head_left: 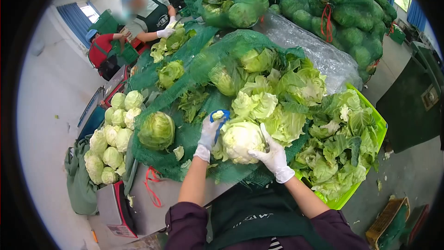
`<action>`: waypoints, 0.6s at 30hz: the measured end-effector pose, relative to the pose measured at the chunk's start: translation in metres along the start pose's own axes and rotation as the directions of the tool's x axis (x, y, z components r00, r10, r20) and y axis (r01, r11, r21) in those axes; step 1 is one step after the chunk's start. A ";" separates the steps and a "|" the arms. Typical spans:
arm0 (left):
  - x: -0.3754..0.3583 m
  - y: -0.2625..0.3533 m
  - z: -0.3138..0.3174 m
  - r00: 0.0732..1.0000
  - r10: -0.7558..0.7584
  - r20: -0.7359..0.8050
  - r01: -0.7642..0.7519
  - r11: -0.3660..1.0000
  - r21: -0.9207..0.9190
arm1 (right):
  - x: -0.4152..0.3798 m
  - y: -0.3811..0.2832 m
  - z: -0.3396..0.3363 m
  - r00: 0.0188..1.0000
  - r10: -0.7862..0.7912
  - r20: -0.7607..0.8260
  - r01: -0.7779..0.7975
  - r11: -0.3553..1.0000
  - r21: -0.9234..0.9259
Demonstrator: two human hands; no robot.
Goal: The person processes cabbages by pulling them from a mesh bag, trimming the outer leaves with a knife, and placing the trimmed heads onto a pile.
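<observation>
A pale, trimmed cabbage [242, 142] sits on the green mesh netting [185, 97] between my two gloved hands. My right hand [272, 155] grips its right side, thumb and fingers pressed against it. Close by on the left, my left hand [209, 133] is closed round a blue object [221, 125]; its kind cannot be made out. A small pale piece shows at that hand's fingertips. Loose cabbage leaves [284, 122] lie just beyond the cabbage. Further left on the netting rests a greener whole cabbage [157, 130].
Trimmed cabbages [112, 157] are piled at the left. A bright green crate [377, 132] of leaves stands at the right, near a dark bin [411, 102]. Full mesh sacks [342, 14] are stacked behind. A co-worker [150, 16] handles cabbage across the table; another person [102, 48] is beyond.
</observation>
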State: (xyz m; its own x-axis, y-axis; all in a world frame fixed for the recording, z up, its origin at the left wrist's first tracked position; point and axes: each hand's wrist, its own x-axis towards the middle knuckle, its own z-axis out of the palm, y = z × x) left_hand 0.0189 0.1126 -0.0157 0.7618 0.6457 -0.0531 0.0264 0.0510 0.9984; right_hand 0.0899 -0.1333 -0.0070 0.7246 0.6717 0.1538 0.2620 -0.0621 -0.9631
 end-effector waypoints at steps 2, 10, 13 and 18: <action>-0.001 -0.008 -0.003 0.986 0.120 -0.114 -0.086 0.958 0.272 | 0.000 -0.003 -0.002 0.999 0.031 0.021 -0.032 0.999 0.037; -0.047 0.086 0.001 0.854 0.520 -0.017 -0.433 0.729 0.530 | -0.017 0.024 0.007 0.993 0.032 -0.109 -0.023 0.997 0.078; -0.074 0.079 0.033 0.763 0.492 0.419 -0.644 0.532 0.549 | -0.031 0.009 0.010 0.895 0.444 0.032 -0.427 0.836 0.344; -0.075 0.016 0.042 0.841 0.537 0.070 -0.524 0.775 0.353 | -0.044 -0.007 0.041 0.924 0.369 -0.094 -0.285 0.834 0.473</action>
State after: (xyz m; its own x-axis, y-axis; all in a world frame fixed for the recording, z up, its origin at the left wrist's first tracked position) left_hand -0.0105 0.0329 0.0054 0.7000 0.5171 0.4925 -0.1499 -0.5679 0.8093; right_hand 0.0301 -0.1317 -0.0159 0.8269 0.5283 -0.1927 -0.2896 0.1062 -0.9513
